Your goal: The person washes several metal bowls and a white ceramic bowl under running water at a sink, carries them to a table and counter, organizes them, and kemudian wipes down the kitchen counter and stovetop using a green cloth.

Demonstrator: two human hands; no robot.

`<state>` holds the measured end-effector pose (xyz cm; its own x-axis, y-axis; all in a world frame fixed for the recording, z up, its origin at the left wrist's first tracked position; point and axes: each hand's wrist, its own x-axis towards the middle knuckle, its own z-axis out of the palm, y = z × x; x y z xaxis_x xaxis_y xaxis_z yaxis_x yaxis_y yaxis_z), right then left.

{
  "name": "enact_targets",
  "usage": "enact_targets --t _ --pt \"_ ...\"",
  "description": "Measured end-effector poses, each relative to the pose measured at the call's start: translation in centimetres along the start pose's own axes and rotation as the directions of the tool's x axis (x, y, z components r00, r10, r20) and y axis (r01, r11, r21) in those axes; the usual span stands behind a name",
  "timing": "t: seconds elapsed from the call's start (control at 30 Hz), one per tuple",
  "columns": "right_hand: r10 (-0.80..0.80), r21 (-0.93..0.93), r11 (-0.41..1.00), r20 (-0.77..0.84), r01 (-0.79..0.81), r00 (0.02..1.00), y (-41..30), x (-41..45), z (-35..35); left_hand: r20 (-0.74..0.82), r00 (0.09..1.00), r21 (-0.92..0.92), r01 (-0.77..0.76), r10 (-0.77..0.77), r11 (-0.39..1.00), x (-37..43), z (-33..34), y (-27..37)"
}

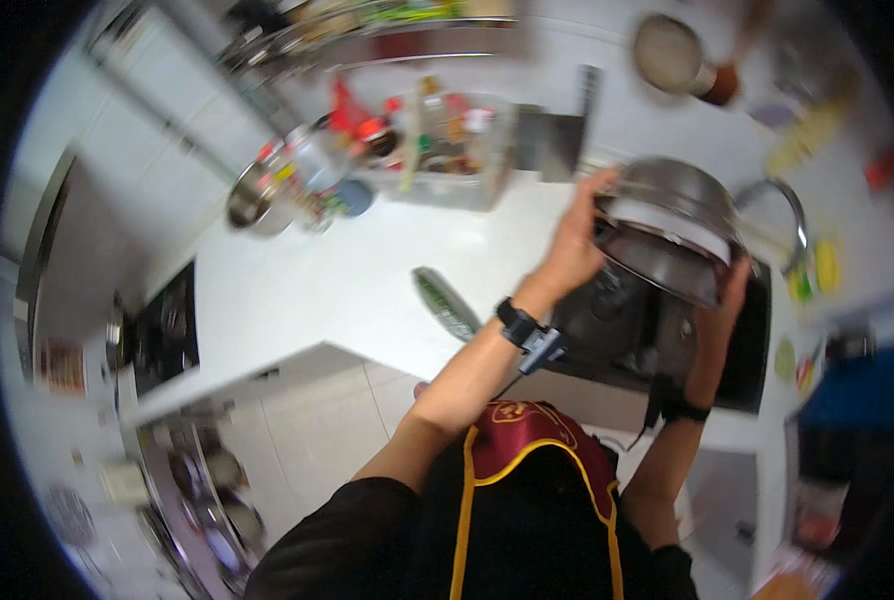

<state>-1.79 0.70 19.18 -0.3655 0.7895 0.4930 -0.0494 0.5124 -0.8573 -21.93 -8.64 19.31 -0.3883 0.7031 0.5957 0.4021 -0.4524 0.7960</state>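
Observation:
Both of my hands hold a stainless steel pot (676, 187) over the dark sink (604, 337). The pot is tilted, with its dark opening partly towards me and a whitish band across it; blur hides whether this is a second vessel or a reflection. My left hand (578, 244) grips the left edge, thumb near the rim. On the right side, my right hand (724, 300) holds the lower edge, its fingers partly hidden. A curved metal faucet (796, 217) stands just right of the pot. Left of the sink, a long green item in clear wrapping (447, 304) lies on the white countertop (327, 277).
A clear bin of bottles (447, 187) stands against the wall beside a cleaver (567, 135). Further left are jars and a metal pot (250, 199). A black cooktop (166, 326) lies at far left. Below it, a pulled-out rack (207, 495) holds dishes.

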Motion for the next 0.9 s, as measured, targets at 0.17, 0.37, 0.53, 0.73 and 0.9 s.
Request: enact_targets --t 0.17,0.37,0.53,0.73,0.9 --pt "0.095 -0.061 0.995 0.189 -0.085 0.977 -1.9 -0.8 8.0 -0.187 0.972 0.070 0.156 -0.140 0.985 -4.0 -7.9 1.2" --pt "0.082 0.021 0.992 0.642 -0.124 0.762 -4.7 -4.0 20.8 -0.377 0.796 0.178 0.565 -0.474 0.806 -12.7 -21.5 3.9" --pt "0.109 0.052 0.952 0.864 -0.301 0.492 -11.7 -11.0 33.9 -0.427 0.529 -0.101 0.778 -0.733 0.620 -23.0 -33.8 11.1" --pt "0.033 0.038 0.948 0.976 -0.315 0.216 -19.2 -23.6 49.1 -0.618 0.373 -0.364 0.645 -0.692 0.672 -38.0 -45.0 18.5" --pt "-0.050 0.055 0.935 0.999 -0.352 0.021 -24.5 -34.7 58.8 -0.762 0.188 -0.512 0.413 -0.620 0.753 -49.9 -51.1 22.7"
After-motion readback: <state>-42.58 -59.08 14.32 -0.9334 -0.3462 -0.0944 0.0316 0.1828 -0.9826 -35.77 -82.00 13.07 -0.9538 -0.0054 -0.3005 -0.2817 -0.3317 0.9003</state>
